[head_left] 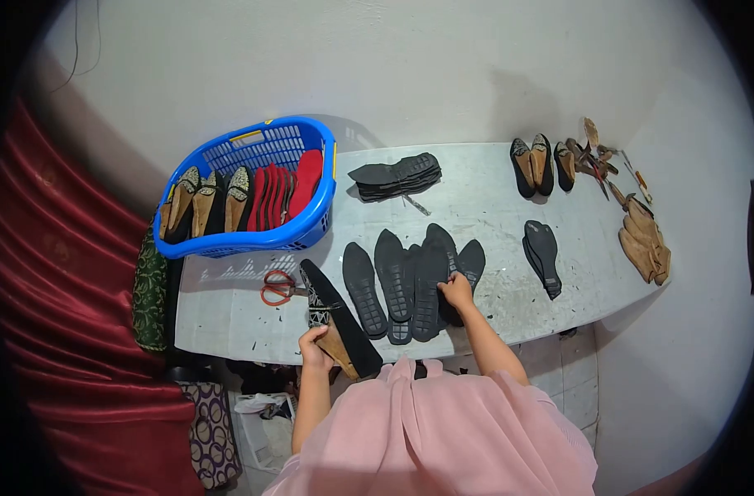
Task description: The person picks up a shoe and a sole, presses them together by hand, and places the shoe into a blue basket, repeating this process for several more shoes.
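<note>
My left hand [315, 347] holds a black shoe [344, 326] with a patterned upper and a tan last in it, tilted over the table's front edge. My right hand [454, 292] is closed on the edge of a black sole [430, 285] among several black soles laid out side by side. The leftmost sole [363, 289] lies between the shoe and the others. Red-handled scissors [278, 288] rest left of the shoe, their blades partly hidden behind it.
A blue basket [265, 240] with shoes and red pieces stands back left. A stack of soles [393, 178] lies behind. At right are a pair of soles [542, 256], finished-looking shoes [532, 169], tools [596, 165] and tan lasts [644, 244].
</note>
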A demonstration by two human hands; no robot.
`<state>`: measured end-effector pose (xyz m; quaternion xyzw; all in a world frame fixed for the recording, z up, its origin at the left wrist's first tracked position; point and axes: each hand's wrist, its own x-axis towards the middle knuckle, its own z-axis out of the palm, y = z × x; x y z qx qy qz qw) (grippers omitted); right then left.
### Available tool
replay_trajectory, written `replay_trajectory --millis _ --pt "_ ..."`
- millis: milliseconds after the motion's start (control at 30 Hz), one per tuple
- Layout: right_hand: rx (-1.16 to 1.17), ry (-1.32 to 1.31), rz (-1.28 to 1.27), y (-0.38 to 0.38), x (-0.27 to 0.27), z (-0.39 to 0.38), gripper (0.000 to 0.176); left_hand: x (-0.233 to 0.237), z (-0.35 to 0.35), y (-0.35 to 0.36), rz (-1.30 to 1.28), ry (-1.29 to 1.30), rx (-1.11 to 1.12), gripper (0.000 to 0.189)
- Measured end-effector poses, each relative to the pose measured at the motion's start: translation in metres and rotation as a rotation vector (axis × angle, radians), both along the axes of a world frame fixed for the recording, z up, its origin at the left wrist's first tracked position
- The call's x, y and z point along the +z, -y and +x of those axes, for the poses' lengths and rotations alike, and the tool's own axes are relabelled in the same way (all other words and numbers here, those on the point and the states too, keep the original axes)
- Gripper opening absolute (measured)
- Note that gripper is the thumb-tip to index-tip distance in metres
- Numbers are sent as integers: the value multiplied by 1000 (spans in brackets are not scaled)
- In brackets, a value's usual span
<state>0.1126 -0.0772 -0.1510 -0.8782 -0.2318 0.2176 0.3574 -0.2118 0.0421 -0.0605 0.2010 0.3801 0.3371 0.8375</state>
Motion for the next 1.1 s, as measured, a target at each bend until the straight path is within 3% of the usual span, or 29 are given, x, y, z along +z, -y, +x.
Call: replay_trajectory --millis 100,133,267,367,400,500,533,633,767,800,900,1033,1100 --pt "-6 -317 374 -1 -7 5 27 10 -2 -1 13 11 -2 26" --pt "45 -511 352 6 8 10 29 11 -2 -2 18 17 -11 26" --pt "-36 -507 351 29 64 29 23 3 0 -12 50 17 31 37" --pt "-63 -616 571 53 92 43 21 -2 5 -18 40 80 -28 47" --pt "-17 -687 642 63 80 57 26 -8 6 -22 42 106 -88 56" --pt "35 -938 1111 80 110 45 42 42 38 -10 83 194 -150 50" --pt "64 -1013 1214 86 123 31 60 41 44 -9 97 220 -187 52" --pt "149 -1390 1319 83 139 11 68 34 65 -16 120 279 -281 58" --pt "342 -1367 1239 71 117 12 57 32 95 -10 60 310 -320 55" --pt "256 -1200 1115 70 113 10 60 35 106 -6 55 372 -366 53" --pt "282 -812 1021 71 153 -7 61 35 122 3 -15 609 -424 53" --pt "427 -330 816 71 172 -23 70 34 145 23 80 702 -436 61" --pt "528 -60 777 69 159 -26 64 28 152 33 140 696 -418 69"
